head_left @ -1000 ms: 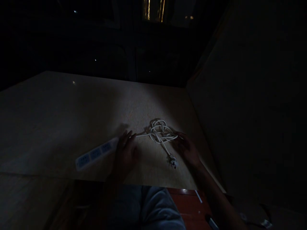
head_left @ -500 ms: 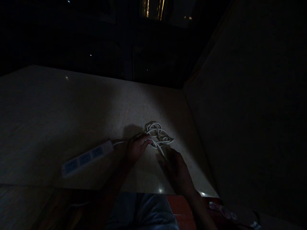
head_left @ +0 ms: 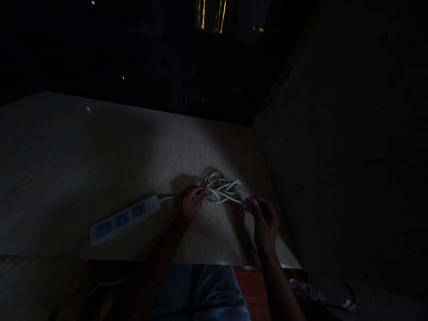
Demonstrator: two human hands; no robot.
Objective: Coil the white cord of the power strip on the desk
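A white power strip (head_left: 122, 218) with blue sockets lies on a pale speckled table (head_left: 100, 156), dimly lit. Its white cord (head_left: 222, 189) is bunched in tangled loops to the right of the strip. My left hand (head_left: 190, 206) is closed on the cord at the left side of the bundle. My right hand (head_left: 265, 218) is closed around the plug end of the cord, held just right of the bundle and slightly above the table.
A dark panel (head_left: 334, 156) rises along the table's right edge. The table's near edge runs just above my lap (head_left: 200, 294). A reddish-brown surface (head_left: 249, 285) and small items (head_left: 307, 290) lie at lower right. The background is very dark.
My left hand went from the strip's end to the cord bundle and closed on it. My right hand picked up the plug and lifted it to the right.
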